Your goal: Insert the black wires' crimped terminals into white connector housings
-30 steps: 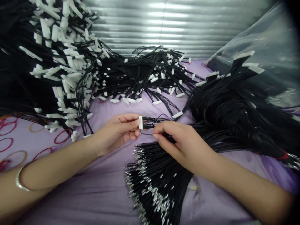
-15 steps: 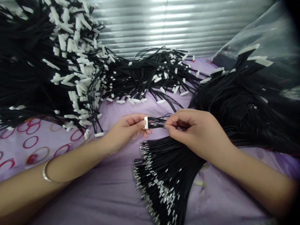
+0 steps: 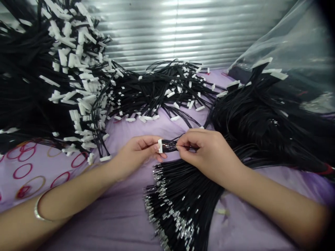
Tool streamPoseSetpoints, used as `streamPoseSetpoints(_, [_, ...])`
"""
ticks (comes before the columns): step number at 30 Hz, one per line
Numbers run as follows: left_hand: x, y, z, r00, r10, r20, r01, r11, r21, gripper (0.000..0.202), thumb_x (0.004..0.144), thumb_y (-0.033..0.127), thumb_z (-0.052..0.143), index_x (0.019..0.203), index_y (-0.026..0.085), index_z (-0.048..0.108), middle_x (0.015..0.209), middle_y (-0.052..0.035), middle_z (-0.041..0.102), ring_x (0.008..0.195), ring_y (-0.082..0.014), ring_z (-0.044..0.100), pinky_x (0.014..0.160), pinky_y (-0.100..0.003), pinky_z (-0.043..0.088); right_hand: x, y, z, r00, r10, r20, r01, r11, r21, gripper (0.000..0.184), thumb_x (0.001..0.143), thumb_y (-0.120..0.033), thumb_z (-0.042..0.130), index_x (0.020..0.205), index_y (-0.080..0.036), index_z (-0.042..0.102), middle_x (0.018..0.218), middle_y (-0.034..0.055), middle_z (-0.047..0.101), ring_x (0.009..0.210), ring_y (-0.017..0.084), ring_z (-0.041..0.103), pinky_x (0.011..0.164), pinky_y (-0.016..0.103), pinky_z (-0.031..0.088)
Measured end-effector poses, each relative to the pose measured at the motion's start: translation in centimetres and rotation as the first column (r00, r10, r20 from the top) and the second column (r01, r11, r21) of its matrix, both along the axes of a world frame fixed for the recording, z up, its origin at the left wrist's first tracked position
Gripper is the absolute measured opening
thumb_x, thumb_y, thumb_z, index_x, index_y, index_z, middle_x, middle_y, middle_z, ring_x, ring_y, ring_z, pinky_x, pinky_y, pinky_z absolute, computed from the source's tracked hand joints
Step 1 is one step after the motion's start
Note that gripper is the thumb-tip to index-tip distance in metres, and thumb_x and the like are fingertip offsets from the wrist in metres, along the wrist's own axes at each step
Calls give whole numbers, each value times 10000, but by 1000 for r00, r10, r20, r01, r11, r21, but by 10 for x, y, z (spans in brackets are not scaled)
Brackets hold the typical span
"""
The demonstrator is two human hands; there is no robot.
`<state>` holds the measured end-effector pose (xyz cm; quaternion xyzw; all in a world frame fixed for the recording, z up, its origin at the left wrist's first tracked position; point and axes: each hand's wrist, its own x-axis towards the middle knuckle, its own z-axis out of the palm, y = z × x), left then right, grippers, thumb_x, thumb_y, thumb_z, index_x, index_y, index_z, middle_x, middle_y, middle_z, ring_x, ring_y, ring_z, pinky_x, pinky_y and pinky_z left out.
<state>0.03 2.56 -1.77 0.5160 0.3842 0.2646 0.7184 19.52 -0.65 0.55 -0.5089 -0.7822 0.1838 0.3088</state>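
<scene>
**Left hand pinches white connector**

Thumb and fingertips hold the white connector upright, its black wires running rightward into the right hand, whose fingertips pinch them just beside it. Below lies a fan of metal-tipped wires on purple cloth.

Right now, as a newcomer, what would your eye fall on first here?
Black wires with white plastic connectors heap upper left on the purple sheet. Below centre fans a bundle of metal-tipped wires. Above it, the left hand pinches a white connector while the right hand holds its wires.
</scene>
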Motion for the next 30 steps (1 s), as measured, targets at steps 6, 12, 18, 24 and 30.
streamPoseSetpoints(6, [0, 0, -1, 999, -31, -28, 31, 999, 24, 172, 805, 240, 589, 923, 137, 659, 767, -17, 686, 614, -45, 601, 627, -148, 464, 1, -1, 1, 1000, 12, 11, -12, 1000, 22, 126, 724, -94, 572, 641, -177, 618, 625, -23, 595, 575, 81, 494, 552, 228, 366])
streamPoseSetpoints(12, [-1, 0, 1, 996, -47, -76, 49, 998, 24, 185, 801, 238, 594, 943, 143, 664, 784, -23, 701, 615, -50, 625, 628, -142, 478, 0, -2, -4, 1000, 16, 10, -16, 998, 54, 117, 759, -100, 567, 686, -168, 628, 653, -16, 587, 617, 80, 498, 561, 214, 368])
streamPoseSetpoints(18, [-2, 1, 0, 997, -46, -59, 45, 999, -15, 171, 791, 227, 608, 932, 147, 661, 761, -16, 701, 599, -47, 628, 605, -128, 496, -2, -1, -9, 1000, 32, 0, -31, 996, 85, 96, 778, -101, 554, 738, -140, 632, 708, 1, 582, 652, 79, 493, 584, 199, 368])
streamPoseSetpoints(24, [0, 2, 0, 999, -8, -41, 6, 999, -35, 188, 747, 227, 658, 904, 127, 678, 740, -37, 707, 608, -60, 633, 567, -111, 500, -3, 0, -15, 999, 26, -43, -21, 993, 112, 80, 767, -89, 560, 719, -123, 615, 692, -2, 568, 656, 71, 481, 603, 183, 354])
streamPoseSetpoints(30, [-1, 4, 2, 998, -2, -60, -5, 992, -126, 164, 755, 192, 645, 895, 111, 672, 738, -28, 706, 626, -45, 633, 582, -87, 501, -1, 3, -12, 1000, 2, -31, -2, 1000, -4, 93, 792, -203, 592, 768, -124, 634, 726, 2, 602, 671, 75, 498, 634, 193, 363])
